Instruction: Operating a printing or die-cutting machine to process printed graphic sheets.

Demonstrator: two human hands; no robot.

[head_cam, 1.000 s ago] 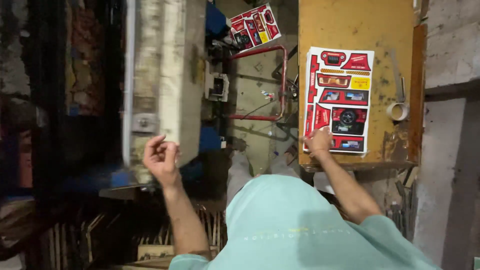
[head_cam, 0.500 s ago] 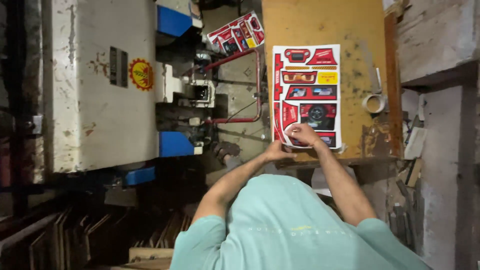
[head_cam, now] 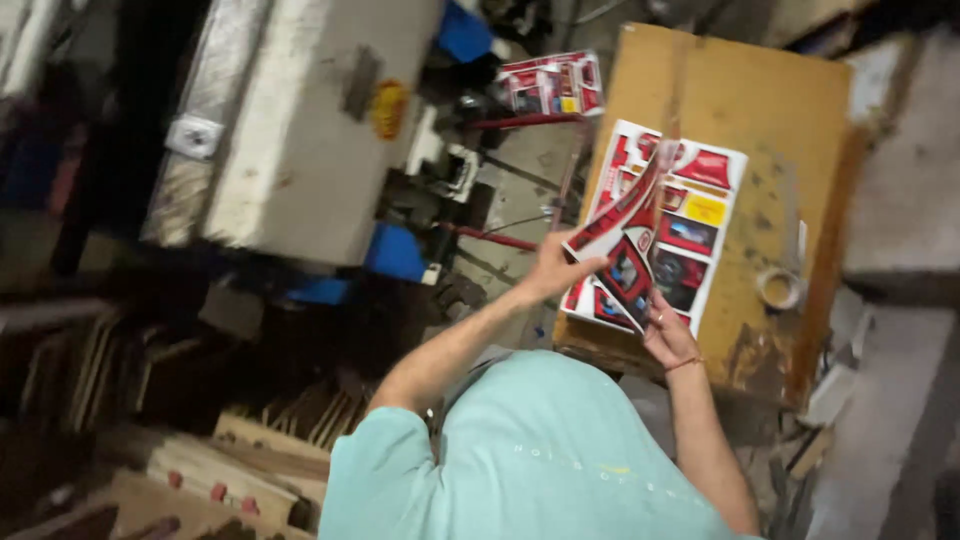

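A stack of red, white and yellow printed sheets [head_cam: 705,215] lies on a worn yellow-brown table [head_cam: 760,110]. The top printed sheet [head_cam: 622,222] is lifted and curled up off the stack's near-left corner. My left hand [head_cam: 553,272] pinches this sheet at its left edge. My right hand [head_cam: 668,335] grips its lower edge by the table's front. A thin bracelet circles my right wrist. My teal shirt fills the bottom of the view.
A big white machine [head_cam: 300,150] with a blue part [head_cam: 395,252] stands left of the table. More printed sheets [head_cam: 550,82] lie behind it. A tape roll [head_cam: 780,288] rests on the table's right side. Wooden pieces [head_cam: 250,450] are stacked lower left.
My left hand left the machine and came over to the sheets. Both hands now hold the top sheet, which has risen and curled off the stack. The view has tilted.
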